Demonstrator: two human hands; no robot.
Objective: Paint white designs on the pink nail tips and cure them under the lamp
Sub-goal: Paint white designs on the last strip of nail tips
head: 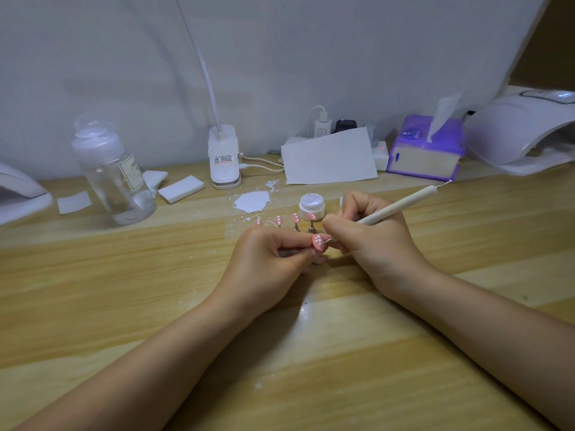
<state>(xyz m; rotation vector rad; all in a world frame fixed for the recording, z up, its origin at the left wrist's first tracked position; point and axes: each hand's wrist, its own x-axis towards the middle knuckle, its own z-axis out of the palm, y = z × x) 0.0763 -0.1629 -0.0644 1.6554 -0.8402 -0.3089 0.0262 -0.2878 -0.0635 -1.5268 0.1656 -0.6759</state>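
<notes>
Head view, left to right: the left hand pinches a pink nail tip just above the desk, and the right hand grips a dotting pen, its fine point touching that tip. Behind them four dotted tips stand on holders beside an open white jar; the curing lamp sits far right.

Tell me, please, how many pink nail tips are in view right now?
5: one held in the left hand under the dotting tool, and four on stands in a row behind it. The hands may hide more.
</notes>
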